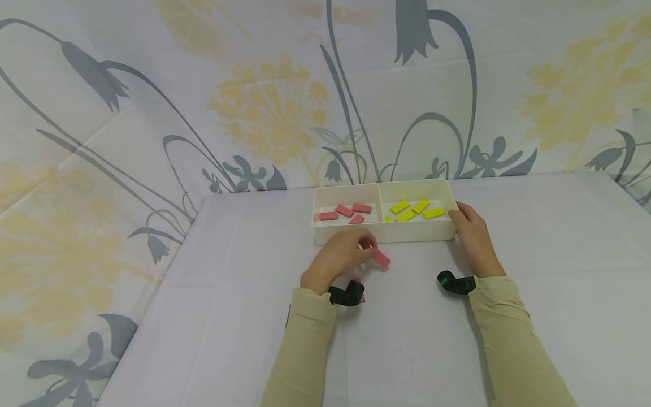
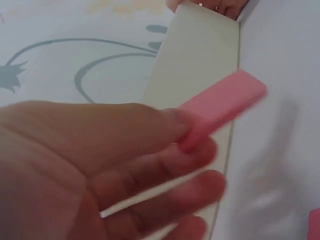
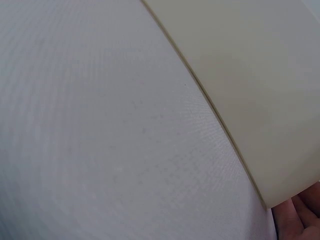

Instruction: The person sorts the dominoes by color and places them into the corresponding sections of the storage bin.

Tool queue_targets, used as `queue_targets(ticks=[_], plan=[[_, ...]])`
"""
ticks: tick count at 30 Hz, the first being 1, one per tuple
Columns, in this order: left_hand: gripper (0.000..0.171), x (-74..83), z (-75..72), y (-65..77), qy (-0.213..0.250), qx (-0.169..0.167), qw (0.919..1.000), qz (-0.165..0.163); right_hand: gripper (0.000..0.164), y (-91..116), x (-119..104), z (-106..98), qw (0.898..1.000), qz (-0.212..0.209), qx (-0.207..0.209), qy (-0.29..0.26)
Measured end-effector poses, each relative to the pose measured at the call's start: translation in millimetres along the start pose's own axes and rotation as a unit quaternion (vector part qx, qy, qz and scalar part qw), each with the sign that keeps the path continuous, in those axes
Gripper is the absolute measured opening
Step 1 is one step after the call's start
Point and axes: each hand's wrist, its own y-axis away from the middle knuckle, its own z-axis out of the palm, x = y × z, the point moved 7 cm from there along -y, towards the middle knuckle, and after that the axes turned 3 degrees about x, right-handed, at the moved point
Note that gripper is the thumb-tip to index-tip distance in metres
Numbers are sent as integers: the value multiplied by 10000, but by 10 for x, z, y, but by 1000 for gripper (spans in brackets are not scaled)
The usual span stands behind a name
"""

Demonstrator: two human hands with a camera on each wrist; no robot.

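My left hand (image 1: 341, 254) pinches a small pink rectangular block (image 1: 381, 258) between thumb and fingertips, just in front of the box's front wall. In the left wrist view the block (image 2: 225, 102) sticks out beyond the fingertips. A white two-compartment box (image 1: 417, 232) stands across the table. Its right end is gripped by my right hand (image 1: 475, 237), with the thumb at the front corner. Several pink blocks (image 1: 344, 210) lie in the left compartment, and several yellow blocks (image 1: 433, 213) in the right one. Another pink block (image 1: 363, 299) lies on the table, mostly hidden under my left wrist.
A white cloth covers the table (image 1: 229, 316). Behind the box rises a flower-patterned cloth (image 1: 274, 113). Each wrist carries a black camera, the left one (image 1: 347, 294) over the table block and the right one (image 1: 456, 283) in front of the box's right end.
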Motion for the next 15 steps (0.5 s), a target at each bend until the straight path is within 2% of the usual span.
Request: queue_targets(ticks=[5,9,15], plan=[[15,14,-52,-14,379,450,9982,132,60,5,6,5,10000,6,-11,-1],[11,38,-77,-17,229,661,9972,256,61,5,1,4,10000,-26,-19,0],[11,53,-136,4,173,862,9958,245,60,-6,0,6,10000,-9,-42,-12]])
